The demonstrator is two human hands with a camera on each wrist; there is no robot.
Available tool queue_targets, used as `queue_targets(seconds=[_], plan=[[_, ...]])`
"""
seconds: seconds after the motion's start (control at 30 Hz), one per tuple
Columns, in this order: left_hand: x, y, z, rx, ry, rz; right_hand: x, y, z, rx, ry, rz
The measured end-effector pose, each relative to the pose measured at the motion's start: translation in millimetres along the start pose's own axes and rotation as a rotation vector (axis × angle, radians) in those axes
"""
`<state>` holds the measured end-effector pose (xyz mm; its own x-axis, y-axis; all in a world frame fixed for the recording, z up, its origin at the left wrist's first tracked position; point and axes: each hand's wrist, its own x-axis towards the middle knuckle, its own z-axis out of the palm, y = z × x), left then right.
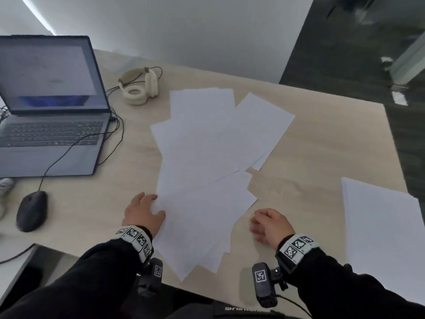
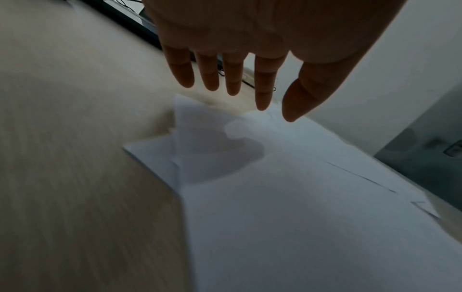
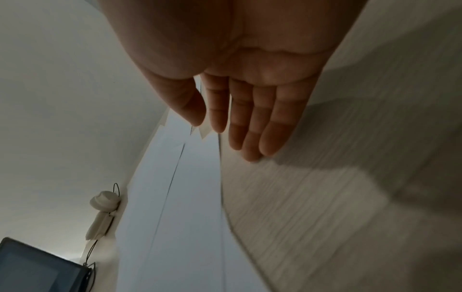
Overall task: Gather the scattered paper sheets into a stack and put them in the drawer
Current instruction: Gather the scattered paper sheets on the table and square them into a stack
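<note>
A: Where are the papers?

B: I see loose white paper sheets [image 1: 207, 162] fanned out, overlapping, down the middle of the pale wood-grain desk [image 1: 310, 157], running from about 12 o'clock to 6 o'clock, the nearest corners hanging past the front edge. A separate white paper pile [image 1: 381, 226] sits at 3 o'clock, apart from the spread.

A: Left hand?

B: My left hand [image 1: 143, 214] is at 7 o'clock of the spread, palm down, fingers straight and slightly splayed. From the head view the thumb side overlaps the sheets' left edge. From the wrist view the fingers [image 2: 262, 87] hang above the paper with their shadow on it, so I can't tell if they touch. Nothing gripped.

A: Right?

B: Right hand [image 1: 270, 224] is at 5 o'clock, on bare desk just beside the sheets' right edge. Fingers [image 3: 252, 126] are nearly straight and close together, holding nothing. Contact with the desk I can't tell; the view is motion-blurred.

A: Anything else?

B: Open grey laptop [image 1: 50, 107] at 10 o'clock, black computer mouse [image 1: 31, 210] at 8 o'clock with its cable running up, cream over-ear headphones [image 1: 140, 87] at 11 o'clock. Black sleeves and tagged wristbands on both arms.
</note>
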<state>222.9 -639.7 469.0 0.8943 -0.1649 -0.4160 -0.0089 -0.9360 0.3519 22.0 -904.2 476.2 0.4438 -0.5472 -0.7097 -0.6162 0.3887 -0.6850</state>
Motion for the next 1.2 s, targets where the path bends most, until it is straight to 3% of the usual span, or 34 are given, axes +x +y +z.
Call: queue_targets(seconds=[0.13,0.33,0.53,0.73,1.0,1.2], plan=[[21.1,-12.4,-18.7,0.058,-0.035,-0.005,4.6,-0.2,28.2,-0.036,0.096,0.013],[29.7,6.4,-22.8,0.086,-0.168,0.169,5.9,-11.4,57.6,0.125,0.251,0.137],[19.6,24.0,-16.5,-0.049,-0.284,0.191,3.5,-18.9,81.5,0.143,0.350,0.168],[20.8,24.1,-19.2,-0.211,-0.342,0.158,-3.2,-31.0,89.9,0.192,0.360,0.224],[24.6,26.1,-21.0,-0.130,-0.380,0.207,-5.4,-37.0,90.2,0.055,0.282,0.135],[37.5,30.7,-16.8,-0.349,-0.384,0.053,-4.8,-38.0,88.5,-0.028,0.255,0.105]])
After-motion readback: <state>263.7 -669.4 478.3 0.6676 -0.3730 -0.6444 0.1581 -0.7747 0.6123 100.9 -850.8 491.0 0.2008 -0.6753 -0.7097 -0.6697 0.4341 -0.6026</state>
